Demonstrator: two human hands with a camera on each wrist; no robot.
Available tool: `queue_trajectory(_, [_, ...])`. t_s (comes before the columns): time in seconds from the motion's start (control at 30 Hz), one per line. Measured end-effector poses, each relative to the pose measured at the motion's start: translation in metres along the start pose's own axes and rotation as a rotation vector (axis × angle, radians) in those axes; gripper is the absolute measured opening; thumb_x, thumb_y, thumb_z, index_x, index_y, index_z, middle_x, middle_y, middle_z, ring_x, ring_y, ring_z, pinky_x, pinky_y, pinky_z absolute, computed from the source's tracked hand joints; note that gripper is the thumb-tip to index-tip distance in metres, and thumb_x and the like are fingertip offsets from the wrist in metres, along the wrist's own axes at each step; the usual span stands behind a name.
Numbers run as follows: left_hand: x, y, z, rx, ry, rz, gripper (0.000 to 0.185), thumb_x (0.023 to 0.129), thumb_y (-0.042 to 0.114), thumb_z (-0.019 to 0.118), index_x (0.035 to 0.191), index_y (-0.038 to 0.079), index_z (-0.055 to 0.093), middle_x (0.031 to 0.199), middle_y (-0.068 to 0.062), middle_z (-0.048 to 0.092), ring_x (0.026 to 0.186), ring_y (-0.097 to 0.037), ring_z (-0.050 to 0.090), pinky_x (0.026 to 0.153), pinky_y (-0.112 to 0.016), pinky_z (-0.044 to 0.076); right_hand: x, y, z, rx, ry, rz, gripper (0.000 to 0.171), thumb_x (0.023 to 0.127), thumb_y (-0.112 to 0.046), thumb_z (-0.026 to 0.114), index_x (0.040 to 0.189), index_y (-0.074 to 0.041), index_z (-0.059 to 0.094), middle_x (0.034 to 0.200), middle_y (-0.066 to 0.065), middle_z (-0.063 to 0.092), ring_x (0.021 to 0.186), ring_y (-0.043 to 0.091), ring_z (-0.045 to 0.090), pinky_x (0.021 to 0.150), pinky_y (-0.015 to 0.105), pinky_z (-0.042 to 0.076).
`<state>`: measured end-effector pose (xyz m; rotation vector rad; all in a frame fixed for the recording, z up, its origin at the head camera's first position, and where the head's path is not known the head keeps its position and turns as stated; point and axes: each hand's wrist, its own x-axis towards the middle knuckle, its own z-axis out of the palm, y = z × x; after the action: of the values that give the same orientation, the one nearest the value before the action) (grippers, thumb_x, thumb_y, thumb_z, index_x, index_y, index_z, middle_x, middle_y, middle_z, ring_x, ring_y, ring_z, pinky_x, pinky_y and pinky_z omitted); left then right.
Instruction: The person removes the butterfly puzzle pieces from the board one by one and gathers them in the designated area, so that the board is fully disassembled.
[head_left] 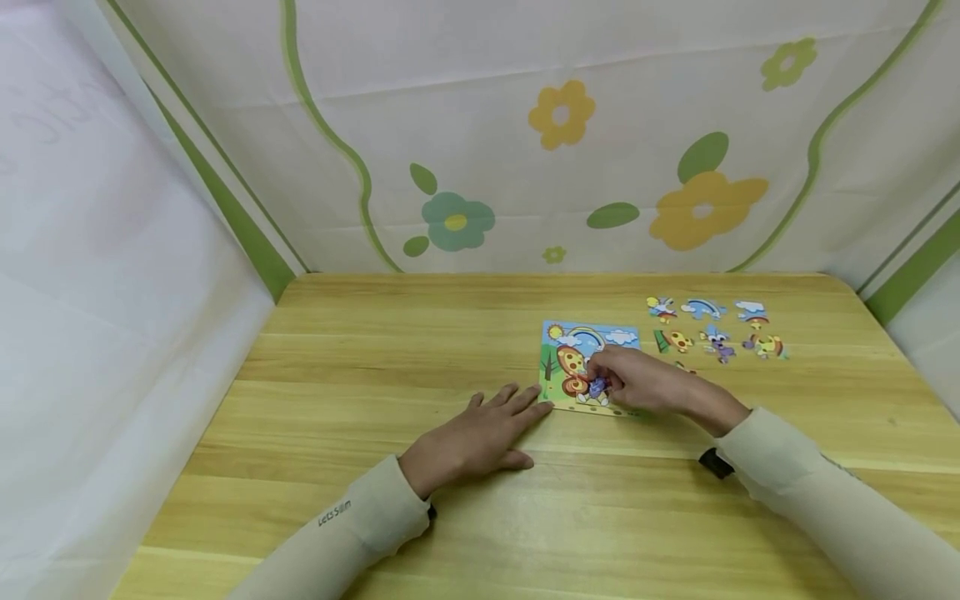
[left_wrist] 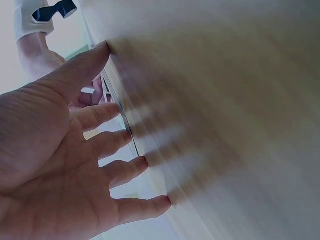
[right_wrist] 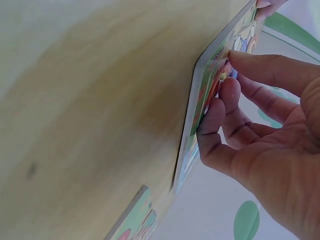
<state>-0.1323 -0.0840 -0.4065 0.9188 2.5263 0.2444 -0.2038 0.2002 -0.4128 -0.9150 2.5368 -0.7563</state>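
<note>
We see the puzzle board (head_left: 585,367) lying on the counter (head_left: 360,350), right of centre. Loose puzzle pieces (head_left: 712,329) sit to its right and slightly behind. Our left hand (head_left: 472,437) rests flat at the board's near left corner; our right hand (head_left: 645,383) lies on the board.

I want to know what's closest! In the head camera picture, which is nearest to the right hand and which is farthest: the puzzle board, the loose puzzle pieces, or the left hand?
1. puzzle board: under the right hand, touching its fingers.
2. loose puzzle pieces: just behind the right hand, toward the table's far right.
3. left hand: flat on the table, at the board's left corner.
</note>
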Motion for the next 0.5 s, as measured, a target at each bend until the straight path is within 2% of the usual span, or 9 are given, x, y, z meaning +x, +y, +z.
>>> queue_trajectory(0.5, [0.0001, -0.0003, -0.0004, 0.000, 0.002, 0.002, 0.076, 0.105, 0.044, 0.061, 0.169, 0.026, 0.024, 0.178, 0.000, 0.015, 0.164, -0.030, 0.018, 0.122, -0.067, 0.031, -0.0008, 0.0017, 0.0009, -0.071, 0.024, -0.019, 0.033, 0.084, 0.011, 0.067, 0.113, -0.002, 0.075, 0.104, 0.006, 0.065, 0.086, 0.015, 0.054, 0.070, 0.026, 0.048])
